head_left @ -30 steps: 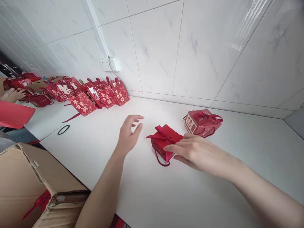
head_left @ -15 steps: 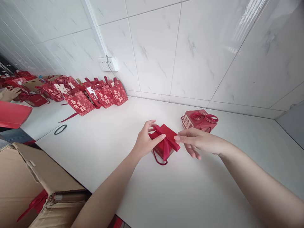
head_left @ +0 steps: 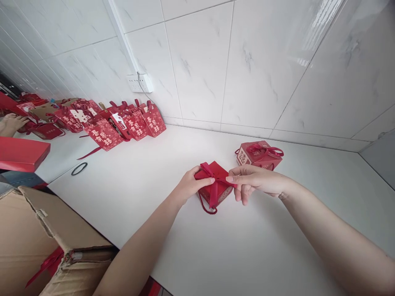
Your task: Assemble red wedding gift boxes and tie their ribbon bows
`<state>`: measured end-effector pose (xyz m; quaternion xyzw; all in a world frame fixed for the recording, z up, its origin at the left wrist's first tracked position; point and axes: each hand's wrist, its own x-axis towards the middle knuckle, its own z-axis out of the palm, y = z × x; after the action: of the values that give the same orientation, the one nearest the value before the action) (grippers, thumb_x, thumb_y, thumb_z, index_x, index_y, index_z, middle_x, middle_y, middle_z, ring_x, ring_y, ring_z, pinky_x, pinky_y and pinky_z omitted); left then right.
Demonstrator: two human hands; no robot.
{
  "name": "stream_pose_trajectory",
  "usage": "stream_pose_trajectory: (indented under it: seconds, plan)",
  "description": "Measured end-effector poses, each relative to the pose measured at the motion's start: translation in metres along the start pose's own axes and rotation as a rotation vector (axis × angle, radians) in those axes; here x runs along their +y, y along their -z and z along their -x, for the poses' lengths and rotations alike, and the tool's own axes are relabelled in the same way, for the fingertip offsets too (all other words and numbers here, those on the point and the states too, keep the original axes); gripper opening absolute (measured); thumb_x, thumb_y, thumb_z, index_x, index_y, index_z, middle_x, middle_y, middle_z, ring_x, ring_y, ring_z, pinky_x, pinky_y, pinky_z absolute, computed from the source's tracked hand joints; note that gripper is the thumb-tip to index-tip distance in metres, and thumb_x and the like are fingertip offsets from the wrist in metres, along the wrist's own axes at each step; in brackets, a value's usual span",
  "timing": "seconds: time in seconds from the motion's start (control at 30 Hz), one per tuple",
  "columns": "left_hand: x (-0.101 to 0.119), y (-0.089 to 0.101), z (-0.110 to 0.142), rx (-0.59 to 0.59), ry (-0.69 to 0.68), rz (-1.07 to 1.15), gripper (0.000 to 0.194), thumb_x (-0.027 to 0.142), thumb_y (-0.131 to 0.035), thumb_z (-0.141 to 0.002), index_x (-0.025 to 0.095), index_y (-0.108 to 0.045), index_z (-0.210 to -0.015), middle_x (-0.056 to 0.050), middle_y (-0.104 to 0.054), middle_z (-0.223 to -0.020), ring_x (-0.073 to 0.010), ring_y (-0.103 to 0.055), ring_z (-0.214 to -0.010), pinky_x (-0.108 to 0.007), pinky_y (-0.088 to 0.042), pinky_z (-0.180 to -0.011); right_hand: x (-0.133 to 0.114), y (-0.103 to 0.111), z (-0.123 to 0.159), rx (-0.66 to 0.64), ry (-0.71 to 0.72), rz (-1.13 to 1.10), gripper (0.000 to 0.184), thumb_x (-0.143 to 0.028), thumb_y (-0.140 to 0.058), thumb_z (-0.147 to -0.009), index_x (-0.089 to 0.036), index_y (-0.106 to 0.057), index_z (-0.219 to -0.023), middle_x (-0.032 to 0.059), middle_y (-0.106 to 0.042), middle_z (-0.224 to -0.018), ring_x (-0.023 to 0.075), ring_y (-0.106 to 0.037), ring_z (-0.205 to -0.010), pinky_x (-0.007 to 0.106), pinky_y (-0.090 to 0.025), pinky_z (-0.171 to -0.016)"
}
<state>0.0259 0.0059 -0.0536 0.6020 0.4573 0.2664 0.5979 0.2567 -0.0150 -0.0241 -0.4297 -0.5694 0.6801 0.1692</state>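
Observation:
A small red gift box (head_left: pixel 218 169) stands on the white table in front of me, topped by a dark red ribbon bow (head_left: pixel 214 193). My left hand (head_left: pixel 190 184) grips the box's left side, its thumb pressing on top near the knot. On the other side, my right hand (head_left: pixel 251 181) pinches the right end of the bow's ribbon between thumb and fingers. A twisted red cord handle (head_left: pixel 207 209) hangs at the box's front left. Behind my right hand sits a second red box (head_left: pixel 259 154) with a tied bow, partly hidden by that hand.
Several red printed gift bags (head_left: pixel 105 133) stand along the tiled wall at left. A black ring (head_left: pixel 79 168) lies on the table (head_left: pixel 148 172). An open cardboard carton (head_left: pixel 58 218) is at lower left. Another person's hand (head_left: pixel 12 123) is at the far left.
My right hand has closed on the ribbon's right end, and my left fingers have settled against the box's side. At far left, the red box by the other person has shifted right.

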Motion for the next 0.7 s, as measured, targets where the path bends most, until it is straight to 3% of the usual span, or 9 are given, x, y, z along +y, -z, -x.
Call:
stream_pose_trajectory:
  seconds: [0.2,0.33,0.43,0.57,0.7]
  plan:
    - [0.003,0.005,0.003,0.026,-0.048,-0.114,0.026,0.03,-0.056,-0.08,0.023,-0.061,-0.105,-0.002,-0.067,-0.106,-0.0216,-0.063,-0.097,-0.036,-0.049,-0.083,0.0,0.001,-0.001,0.036,0.017,0.023,0.042,-0.06,-0.065,-0.076,-0.018,-0.058,-0.08,0.0081,-0.074,-0.079,0.0215,-0.07,-0.075,0.034,-0.053,-0.073]
    - [0.009,0.007,0.011,0.039,-0.092,-0.17,0.029,0.025,-0.054,-0.08,0.025,-0.059,-0.109,-0.003,-0.065,-0.112,-0.0211,-0.062,-0.1,-0.033,-0.05,-0.081,0.003,0.005,-0.007,0.171,0.052,-0.016,0.043,-0.06,-0.064,-0.078,-0.018,-0.055,-0.077,0.0087,-0.073,-0.077,0.0214,-0.07,-0.074,0.035,-0.053,-0.075]
    - [0.013,0.007,0.016,0.099,-0.135,-0.229,0.021,0.032,-0.054,-0.084,0.025,-0.059,-0.103,-0.003,-0.065,-0.11,-0.0205,-0.06,-0.103,-0.033,-0.049,-0.082,0.007,0.008,-0.011,0.251,0.103,-0.046,0.042,-0.058,-0.066,-0.077,-0.018,-0.051,-0.074,0.0074,-0.072,-0.074,0.0195,-0.068,-0.069,0.034,-0.053,-0.073]
    - [0.014,0.007,0.018,0.147,-0.159,-0.264,0.023,0.043,-0.053,-0.086,0.022,-0.06,-0.088,-0.004,-0.064,-0.099,-0.0189,-0.061,-0.094,-0.032,-0.049,-0.08,0.012,0.009,-0.016,0.255,0.181,-0.051,0.043,-0.059,-0.063,-0.079,-0.019,-0.049,-0.071,0.0036,-0.068,-0.069,0.0157,-0.064,-0.065,0.031,-0.049,-0.074]
    - [0.012,0.009,0.016,0.11,-0.121,-0.166,0.026,0.046,-0.061,-0.08,0.021,-0.063,-0.083,-0.005,-0.058,-0.114,-0.0189,-0.062,-0.091,-0.032,-0.051,-0.077,0.013,0.008,-0.018,0.255,0.252,-0.021,0.043,-0.06,-0.059,-0.081,-0.018,-0.052,-0.07,-0.0005,-0.062,-0.066,0.013,-0.057,-0.065,0.029,-0.045,-0.073]
